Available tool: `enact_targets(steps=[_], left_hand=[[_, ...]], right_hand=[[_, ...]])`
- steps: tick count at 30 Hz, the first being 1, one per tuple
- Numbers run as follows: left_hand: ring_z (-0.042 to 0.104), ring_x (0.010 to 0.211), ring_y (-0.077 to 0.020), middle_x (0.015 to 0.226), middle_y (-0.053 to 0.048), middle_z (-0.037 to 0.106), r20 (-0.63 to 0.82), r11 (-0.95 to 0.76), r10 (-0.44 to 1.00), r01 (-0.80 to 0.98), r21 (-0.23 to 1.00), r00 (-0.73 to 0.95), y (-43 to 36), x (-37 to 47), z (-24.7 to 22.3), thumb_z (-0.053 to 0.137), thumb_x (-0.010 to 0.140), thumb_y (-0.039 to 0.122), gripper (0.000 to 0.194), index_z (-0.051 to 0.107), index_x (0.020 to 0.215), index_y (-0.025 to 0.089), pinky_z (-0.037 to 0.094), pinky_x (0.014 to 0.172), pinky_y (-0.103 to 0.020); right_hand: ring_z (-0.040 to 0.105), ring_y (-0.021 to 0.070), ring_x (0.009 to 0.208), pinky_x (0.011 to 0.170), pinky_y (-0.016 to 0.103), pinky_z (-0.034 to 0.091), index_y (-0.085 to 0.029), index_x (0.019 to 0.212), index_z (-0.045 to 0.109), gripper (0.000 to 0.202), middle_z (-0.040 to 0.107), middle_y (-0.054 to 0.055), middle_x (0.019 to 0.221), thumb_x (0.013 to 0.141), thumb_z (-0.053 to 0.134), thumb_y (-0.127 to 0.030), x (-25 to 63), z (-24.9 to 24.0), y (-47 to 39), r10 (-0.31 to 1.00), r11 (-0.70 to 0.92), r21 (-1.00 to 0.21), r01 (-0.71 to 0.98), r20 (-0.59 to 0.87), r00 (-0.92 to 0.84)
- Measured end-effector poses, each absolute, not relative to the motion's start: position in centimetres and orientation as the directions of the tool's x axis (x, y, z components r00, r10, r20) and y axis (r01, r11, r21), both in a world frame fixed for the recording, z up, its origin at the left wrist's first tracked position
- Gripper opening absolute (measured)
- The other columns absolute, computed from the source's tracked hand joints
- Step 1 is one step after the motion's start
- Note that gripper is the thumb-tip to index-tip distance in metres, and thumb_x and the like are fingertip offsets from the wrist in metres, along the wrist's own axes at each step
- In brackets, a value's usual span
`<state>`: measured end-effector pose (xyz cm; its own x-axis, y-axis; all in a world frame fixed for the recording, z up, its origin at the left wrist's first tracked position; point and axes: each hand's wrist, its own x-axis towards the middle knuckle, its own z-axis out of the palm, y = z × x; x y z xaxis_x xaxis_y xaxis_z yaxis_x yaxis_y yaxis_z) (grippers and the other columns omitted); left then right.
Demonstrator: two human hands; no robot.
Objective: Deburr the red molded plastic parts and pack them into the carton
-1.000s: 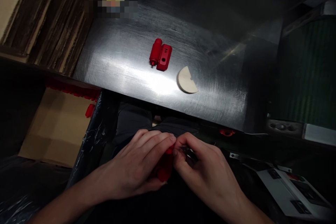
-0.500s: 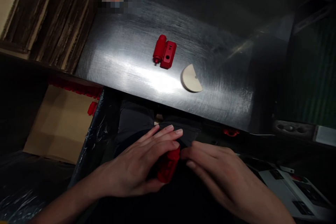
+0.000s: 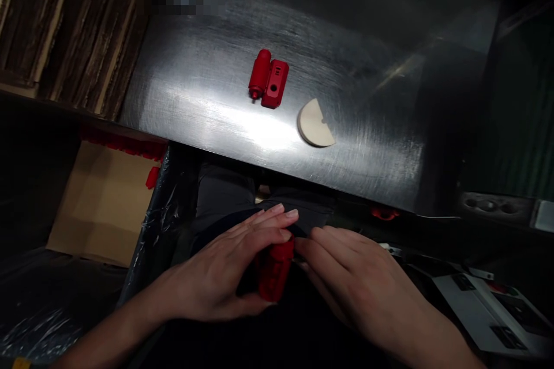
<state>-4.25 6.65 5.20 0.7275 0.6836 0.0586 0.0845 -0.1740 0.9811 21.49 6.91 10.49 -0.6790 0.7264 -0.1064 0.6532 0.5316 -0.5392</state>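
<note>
Above my lap, my left hand grips a red part between its thumb and fingers. My right hand is closed at the part's right side, its fingertips pressed together at the upper edge; anything in them is hidden. On the metal table lie a red cylinder with a small tip and a red block with a round hole, side by side. To their right is a pale half-disc with a small notch.
Stacked cardboard stands at the upper left. Below it, a cardboard sheet has red parts along its top edge, beside dark plastic film. A grey case sits at the lower right.
My right hand's fingertips have come closer to the red part and now meet its upper right edge. The red part has turned slightly in my left hand. The view has shifted a little.
</note>
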Motion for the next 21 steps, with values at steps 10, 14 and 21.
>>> enact_targets(steps=[10, 14, 21], left_hand=[[0.033, 0.163, -0.0345, 0.17, -0.023, 0.04, 0.06, -0.194, 0.684, 0.102, 0.976, 0.727, 6.78, -4.02, 5.41, 0.077, 0.093, 0.016, 0.087, 0.028, 0.164, 0.022, 0.035, 0.131, -0.062], [0.033, 0.163, -0.0337, 0.169, -0.022, 0.042, 0.057, -0.197, 0.687, 0.11, 0.974, 0.725, 6.8, -3.93, 5.54, 0.078, 0.093, 0.017, 0.087, 0.028, 0.164, 0.021, 0.035, 0.131, -0.061], [0.036, 0.161, -0.0351, 0.169, -0.022, 0.043, 0.049, -0.187, 0.689, 0.112, 0.976, 0.723, 6.87, -3.91, 5.67, 0.079, 0.093, 0.018, 0.089, 0.027, 0.165, 0.023, 0.037, 0.13, -0.062]], right_hand=[[0.055, 0.0203, 0.07, 0.067, 0.036, 0.041, -0.017, 0.102, 0.066, 0.033, 0.065, 0.002, 0.083, 0.113, 0.035, -0.015, 21.52, 10.52, 7.01, 0.72, 0.586, -0.479, 0.654, -0.063, -0.691], [0.053, 0.0198, 0.066, 0.063, 0.035, 0.04, -0.017, 0.099, 0.067, 0.032, 0.063, 0.001, 0.078, 0.113, 0.038, -0.016, 21.43, 10.51, 6.6, 0.741, 0.594, -0.43, 0.68, -0.036, -0.671], [0.052, 0.0178, 0.062, 0.059, 0.034, 0.039, -0.018, 0.093, 0.064, 0.035, 0.06, 0.0, 0.075, 0.114, 0.036, -0.018, 21.19, 10.8, 6.54, 0.755, 0.567, -0.451, 0.689, -0.049, -0.654]])
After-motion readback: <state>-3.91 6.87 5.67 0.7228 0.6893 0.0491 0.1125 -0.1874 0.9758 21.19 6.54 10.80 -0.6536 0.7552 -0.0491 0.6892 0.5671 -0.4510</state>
